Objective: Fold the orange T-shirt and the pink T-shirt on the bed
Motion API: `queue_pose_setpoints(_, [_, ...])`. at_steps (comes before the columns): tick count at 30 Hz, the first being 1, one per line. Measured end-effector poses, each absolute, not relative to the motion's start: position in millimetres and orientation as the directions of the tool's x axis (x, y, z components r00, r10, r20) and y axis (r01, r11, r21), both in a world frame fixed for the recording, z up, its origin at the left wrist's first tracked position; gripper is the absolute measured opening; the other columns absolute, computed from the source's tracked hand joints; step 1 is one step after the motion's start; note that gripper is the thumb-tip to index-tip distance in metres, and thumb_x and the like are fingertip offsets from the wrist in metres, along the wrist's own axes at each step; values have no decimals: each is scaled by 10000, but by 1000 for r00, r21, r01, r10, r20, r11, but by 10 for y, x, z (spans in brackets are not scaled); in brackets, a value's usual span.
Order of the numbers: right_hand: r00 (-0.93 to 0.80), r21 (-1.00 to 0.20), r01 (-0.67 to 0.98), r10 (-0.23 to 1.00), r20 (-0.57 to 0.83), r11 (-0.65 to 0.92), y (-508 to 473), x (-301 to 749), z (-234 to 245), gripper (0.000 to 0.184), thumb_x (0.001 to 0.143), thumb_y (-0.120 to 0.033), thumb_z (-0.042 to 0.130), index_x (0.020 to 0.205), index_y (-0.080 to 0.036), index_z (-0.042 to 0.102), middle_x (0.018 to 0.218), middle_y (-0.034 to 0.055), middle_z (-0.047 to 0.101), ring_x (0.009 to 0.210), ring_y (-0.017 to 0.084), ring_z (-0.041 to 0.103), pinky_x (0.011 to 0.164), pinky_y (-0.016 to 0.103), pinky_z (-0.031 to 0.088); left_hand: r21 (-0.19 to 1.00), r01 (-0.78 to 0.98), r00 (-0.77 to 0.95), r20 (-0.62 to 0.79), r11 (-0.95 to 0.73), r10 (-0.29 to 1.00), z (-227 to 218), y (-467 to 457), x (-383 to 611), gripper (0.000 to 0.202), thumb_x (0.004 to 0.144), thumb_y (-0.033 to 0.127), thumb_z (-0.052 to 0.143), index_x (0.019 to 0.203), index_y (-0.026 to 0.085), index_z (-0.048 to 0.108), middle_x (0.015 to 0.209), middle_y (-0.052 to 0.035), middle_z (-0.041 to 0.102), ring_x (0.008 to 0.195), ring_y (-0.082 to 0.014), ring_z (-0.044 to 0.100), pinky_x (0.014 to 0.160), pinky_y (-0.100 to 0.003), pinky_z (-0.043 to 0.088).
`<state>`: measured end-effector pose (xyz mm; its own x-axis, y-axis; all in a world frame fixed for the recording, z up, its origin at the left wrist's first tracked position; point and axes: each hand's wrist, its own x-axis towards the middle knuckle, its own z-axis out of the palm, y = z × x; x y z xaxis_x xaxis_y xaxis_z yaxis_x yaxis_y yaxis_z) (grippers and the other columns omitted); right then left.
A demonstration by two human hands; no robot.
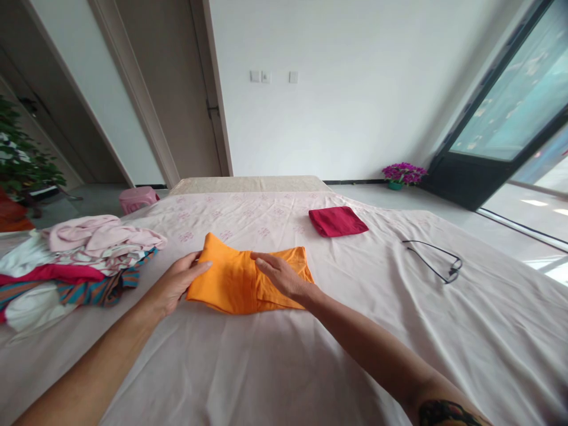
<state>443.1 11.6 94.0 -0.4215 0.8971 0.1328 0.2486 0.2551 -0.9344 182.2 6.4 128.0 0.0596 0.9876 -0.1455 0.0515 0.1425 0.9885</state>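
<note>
An orange garment (231,284), partly folded, lies on the pale bed sheet (248,367) in front of me. My left hand (180,281) grips its left edge, thumb on top and fingers underneath, and that end is lifted a little. Across the middle fold rests my right hand (279,272), laid on the cloth with its fingers stretched out. A red cloth (338,221), folded into a flat rectangle, sits farther back to the right, apart from both hands.
To the left is a heap of mixed clothes (89,254). Eyeglasses (450,269) lie on the right of the sheet. A pink stool (138,199) stands beyond the left edge, and purple flowers (403,173) in a green pot are on the floor by the wall.
</note>
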Motion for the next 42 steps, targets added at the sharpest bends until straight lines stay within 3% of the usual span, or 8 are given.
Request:
queue_pose_setpoints(6, [-448, -935, -194, 875, -183, -295, 188, 4506, 1249, 663, 922, -650, 432, 1390, -182, 462, 1409, 177, 522, 1147, 295, 598, 790, 464, 583, 996, 72, 214, -58, 44, 975, 1528, 92, 2611, 742, 694, 446, 760, 1321, 143, 504, 1015, -77, 706, 906, -240, 692, 766, -327, 540])
queue_pose_setpoints(15, [-106, -968, -70, 967, -232, -240, 165, 4775, 1119, 159, 744, -236, 605, 887, -167, 613, 704, 8, 646, 588, 128, 580, 493, 197, 426, 972, 211, 319, 34, -106, 947, 1329, 114, 3070, 465, 819, 287, 551, 1266, 161, 577, 966, -60, 680, 825, -177, 681, 772, -339, 557])
queue_pose_setpoints(19, [-46, -976, -78, 979, -201, -204, 175, 4960, 1009, 218, 681, -187, 547, 893, -174, 597, 687, -1, 646, 591, 139, 594, 497, 205, 438, 811, 445, 219, 314, -381, 924, 1002, 162, 3066, 385, 878, 213, 435, 1207, 172, 629, 1176, -89, 684, 1119, -196, 642, 1042, -372, 478])
queue_pose_setpoints(23, [-13, -987, -69, 989, -147, -147, 161, 5097, 930, 268, 661, -170, 509, 916, -178, 594, 672, -17, 633, 584, 142, 593, 558, 243, 496, 554, 651, 361, 376, -519, 854, 632, 148, 3202, 459, 942, 268, 410, 1360, 127, 538, 1466, -152, 513, 1401, -267, 425, 1179, -458, 336])
queue_pose_setpoints(28, [49, -993, 102, 997, -61, -65, 156, 5259, 713, 438, 674, -148, 475, 1087, -164, 619, 800, 12, 690, 728, 184, 653, 656, 285, 540, 302, 770, 449, 371, -562, 813, 338, 89, 3397, 549, 967, 423, 422, 1434, 139, 481, 1509, -189, 458, 1430, -357, 366, 1160, -577, 299])
queue_pose_setpoints(33, [186, -773, 631, 981, 62, -71, 139, 5403, 588, 631, 789, -161, 497, 1419, -194, 469, 1168, 97, 670, 1006, 244, 642, 873, 373, 523, 197, 812, 448, 391, -549, 804, 243, 2, 3541, 578, 937, 462, 467, 1439, 177, 495, 1506, -181, 466, 1450, -381, 318, 1177, -597, 220])
queue_pose_setpoints(38, [-50, -345, 929, 969, 242, 134, 24, 5344, 598, 595, 940, -271, 445, 1525, -215, 346, 1558, 118, 366, 1403, 300, 357, 1129, 470, 317, 253, 789, 451, 382, -560, 807, 207, -6, 3566, 565, 927, 447, 490, 1430, 191, 500, 1506, -173, 468, 1445, -367, 329, 1183, -596, 204])
queue_pose_setpoints(42, [-153, -275, 944, 980, 127, 183, -3, 5354, 463, 555, 1017, -410, 349, 1534, -209, 335, 1610, 102, 276, 1487, 278, 209, 1192, 503, 170, 455, 722, 359, 399, -522, 844, 199, 170, 3374, 513, 928, 330, 471, 1407, 151, 502, 1508, -186, 448, 1443, -322, 339, 1187, -532, 262])
